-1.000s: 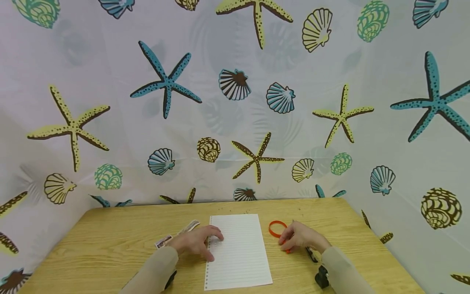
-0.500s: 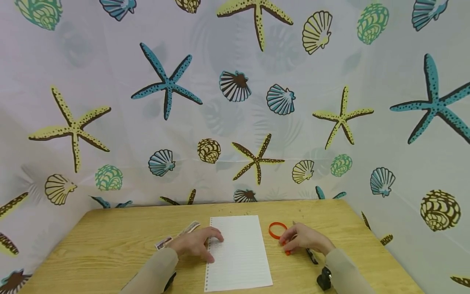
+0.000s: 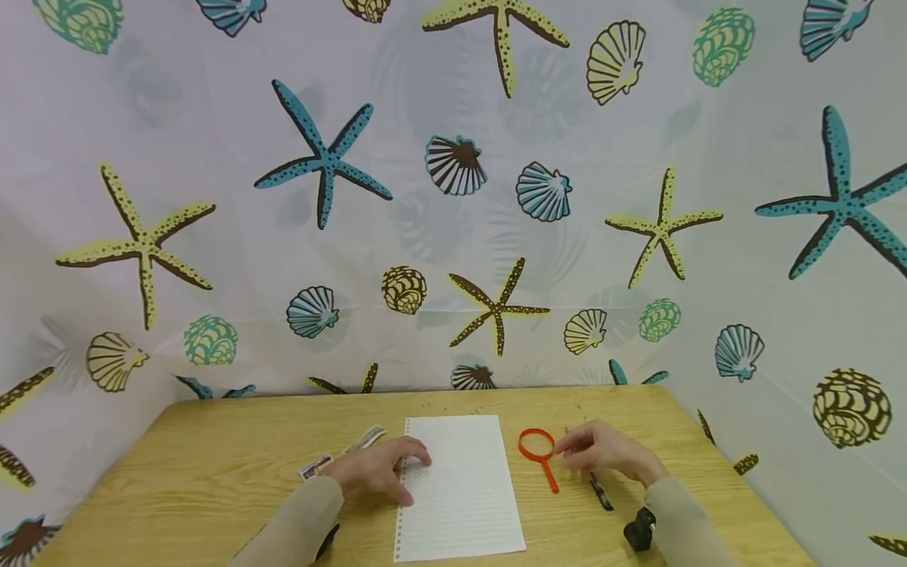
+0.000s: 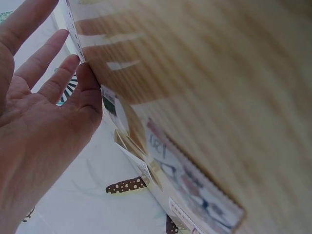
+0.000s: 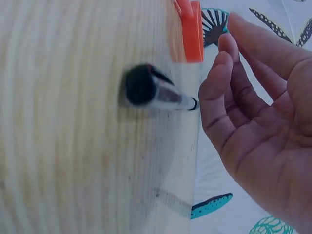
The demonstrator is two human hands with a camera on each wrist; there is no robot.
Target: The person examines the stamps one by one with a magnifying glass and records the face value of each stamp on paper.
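A red magnifying glass (image 3: pixel 549 476) lies on the table right of a sheet of lined paper (image 3: pixel 464 504), its handle toward the near side. My right hand (image 3: pixel 615 454) hovers just right of its lens, fingers loosely bent and holding nothing. Below that hand lies a pen (image 3: pixel 601 491) with a dark cap; in the right wrist view the pen (image 5: pixel 168 96) points away from the camera. My left hand (image 3: pixel 379 468) rests at the paper's left edge with fingers spread. Beside it, partly hidden by the hand, lie postage stamps (image 3: pixel 315 467); one stamp (image 4: pixel 195 183) shows large in the left wrist view.
The wooden table (image 3: pixel 234 472) meets a white cloth (image 3: pixel 425 236) printed with starfish and shells at its back and sides. A black device (image 3: pixel 641 529) sits at my right wrist.
My right hand has let go of the magnifying glass's handle and moved up and to the right, so the handle now shows. The left hand has stayed in place.
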